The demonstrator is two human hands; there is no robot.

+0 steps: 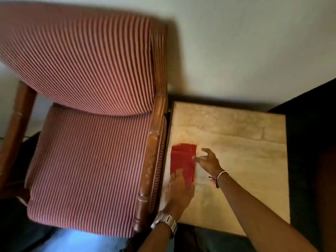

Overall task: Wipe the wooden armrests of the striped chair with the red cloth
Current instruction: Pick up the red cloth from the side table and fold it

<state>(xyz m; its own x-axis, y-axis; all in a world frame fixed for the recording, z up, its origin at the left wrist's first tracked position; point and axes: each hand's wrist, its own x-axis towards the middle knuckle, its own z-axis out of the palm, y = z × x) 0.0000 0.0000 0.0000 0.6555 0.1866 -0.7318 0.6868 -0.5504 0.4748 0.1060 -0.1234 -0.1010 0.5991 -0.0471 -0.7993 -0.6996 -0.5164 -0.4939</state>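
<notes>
The striped chair (87, 151) fills the left half of the view. Its right wooden armrest (151, 157) runs along its right side, and part of the left armrest (17, 115) shows at the far left. A folded red cloth (182, 160) lies flat on the side table (245, 160), close to the table's left edge. My left hand (179, 188) rests over the cloth's near end, palm down with fingers spread. My right hand (209, 160) hovers at the cloth's right edge, fingers apart, holding nothing.
The beige, worn side table stands directly right of the chair, almost touching the armrest. A pale wall (236, 42) is behind both. Dark furniture (312, 142) borders the table on the right. My legs show at the bottom.
</notes>
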